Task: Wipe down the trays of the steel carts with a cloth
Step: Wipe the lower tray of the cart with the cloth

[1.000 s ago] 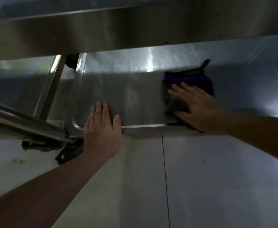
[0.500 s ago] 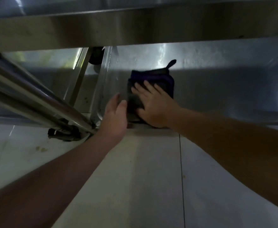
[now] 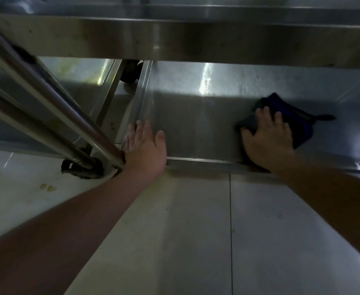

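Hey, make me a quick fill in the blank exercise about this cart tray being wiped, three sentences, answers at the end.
1. The right hand presses flat on a dark ____ on the lower tray.
2. The left hand rests at the tray's near ____ corner, holding nothing.
3. Beneath both forearms lies a pale tiled ____.

Missing words: cloth; left; floor

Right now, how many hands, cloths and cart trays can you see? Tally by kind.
Hands: 2, left hand flat at the tray corner, right hand pressing the cloth
Cloths: 1, dark cloth
Steel trays: 2, lower tray, upper tray
Total: 5
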Demonstrator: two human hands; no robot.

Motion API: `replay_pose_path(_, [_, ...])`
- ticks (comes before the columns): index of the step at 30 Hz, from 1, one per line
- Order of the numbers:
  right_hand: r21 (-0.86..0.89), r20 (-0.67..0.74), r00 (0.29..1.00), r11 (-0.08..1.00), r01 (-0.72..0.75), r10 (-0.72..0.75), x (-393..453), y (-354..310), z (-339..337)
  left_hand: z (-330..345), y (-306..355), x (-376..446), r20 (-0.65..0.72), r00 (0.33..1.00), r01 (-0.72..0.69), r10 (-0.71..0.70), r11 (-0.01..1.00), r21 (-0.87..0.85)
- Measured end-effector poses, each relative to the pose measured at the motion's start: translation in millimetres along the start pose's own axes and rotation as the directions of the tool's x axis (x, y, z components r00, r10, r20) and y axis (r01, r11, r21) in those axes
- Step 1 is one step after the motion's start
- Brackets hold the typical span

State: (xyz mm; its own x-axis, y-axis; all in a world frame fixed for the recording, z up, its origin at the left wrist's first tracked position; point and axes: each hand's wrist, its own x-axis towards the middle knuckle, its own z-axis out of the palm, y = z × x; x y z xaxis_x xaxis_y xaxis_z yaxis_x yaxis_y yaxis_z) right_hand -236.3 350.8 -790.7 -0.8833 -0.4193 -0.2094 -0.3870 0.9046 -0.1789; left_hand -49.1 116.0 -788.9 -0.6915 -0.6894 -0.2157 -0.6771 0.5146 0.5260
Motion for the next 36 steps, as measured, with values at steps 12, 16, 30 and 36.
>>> replay_pose_path(12, [-0.048,0.189,0.640,0.644,0.763,-0.744,-30.0,-89.0,26.6,0.3,3.6,3.1,0.045,0.999,0.016,-0.021,0.993,0.120])
replay_pose_path(16, [-0.102,0.185,0.653,0.647,0.756,-0.734,-44.0,-17.6,19.3,0.9,5.5,-0.4,0.040,0.999,0.005,-0.013,0.981,0.195])
replay_pose_path(30, [-0.269,0.112,0.898,0.857,0.439,-0.425,-74.8,152.8,-9.9,53.0,92.6,-60.5,0.159,0.933,-0.356,0.322,0.886,0.297])
replay_pose_path(36, [-0.116,0.170,0.920,0.920,0.375,-0.354,-89.8,146.5,-35.1,64.6,120.7,-96.7,0.285,0.872,-0.479,0.397,0.812,0.334])
